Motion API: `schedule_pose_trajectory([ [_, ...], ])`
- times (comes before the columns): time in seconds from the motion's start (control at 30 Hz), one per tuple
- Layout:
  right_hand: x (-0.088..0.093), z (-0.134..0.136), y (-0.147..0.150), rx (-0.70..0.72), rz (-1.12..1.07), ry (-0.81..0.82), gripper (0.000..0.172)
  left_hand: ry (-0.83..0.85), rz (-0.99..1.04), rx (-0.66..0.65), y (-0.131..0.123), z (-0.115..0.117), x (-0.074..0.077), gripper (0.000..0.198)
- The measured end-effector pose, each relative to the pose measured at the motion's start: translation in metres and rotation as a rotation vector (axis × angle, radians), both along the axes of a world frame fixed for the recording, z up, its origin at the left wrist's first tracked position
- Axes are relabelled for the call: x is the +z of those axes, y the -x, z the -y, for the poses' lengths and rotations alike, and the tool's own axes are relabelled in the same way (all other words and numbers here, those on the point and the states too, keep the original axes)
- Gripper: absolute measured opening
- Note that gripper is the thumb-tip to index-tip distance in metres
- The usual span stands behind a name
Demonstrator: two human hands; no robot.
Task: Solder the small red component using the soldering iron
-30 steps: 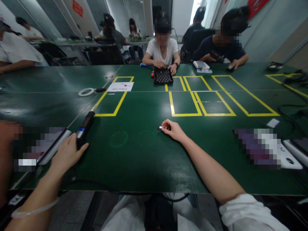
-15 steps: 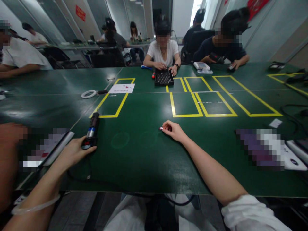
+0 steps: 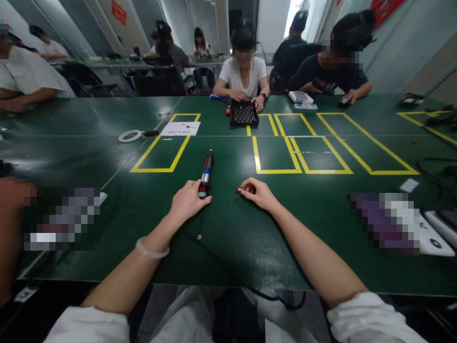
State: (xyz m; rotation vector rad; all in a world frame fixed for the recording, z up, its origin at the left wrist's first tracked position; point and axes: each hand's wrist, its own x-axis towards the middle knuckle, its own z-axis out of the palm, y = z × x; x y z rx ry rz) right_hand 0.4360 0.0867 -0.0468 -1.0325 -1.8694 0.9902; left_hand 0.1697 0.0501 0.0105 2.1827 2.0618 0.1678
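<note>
Grip: our left hand [image 3: 187, 200] is closed round the butt end of the electric screwdriver [image 3: 206, 171], fingers curled over it. The tool lies along the green table [image 3: 221, 233] with its tip pointing away from us. Our right hand [image 3: 257, 193] pinches a small red piece [image 3: 240, 190] between thumb and fingertips and holds it down on the table top.

Change: a second ago the left hand was far out at the left edge of the table, just taking hold of the screwdriver. Now the tool sits at the middle, just beside the right hand. The right hand and its piece have not shifted. Tool and piece are near each other but apart, the tip pointing well past the piece. The cord [image 3: 214, 252] trails back toward us and over the table edge.

Containers: a black tray [image 3: 243, 114] with a grid of pockets lies across the table under the hands of the person opposite [image 3: 243, 74]. We cannot tell what the pockets hold. A white sheet [image 3: 179, 128] lies at the far end of the left yellow taped frame [image 3: 167, 150].
</note>
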Motion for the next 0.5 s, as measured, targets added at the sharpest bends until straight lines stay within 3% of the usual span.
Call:
schedule_pose_trajectory([
  [0.23, 0.002, -0.001, 0.001, -0.056, -0.132, 0.017, 0.019, -0.072, 0.054, -0.149, -0.075, -0.019, -0.01, 0.058],
  [0.5, 0.0, -0.003, -0.001, -0.055, -0.03, -0.107, 0.007, -0.109, 0.111, -0.202, -0.087, -0.02, -0.02, 0.059],
])
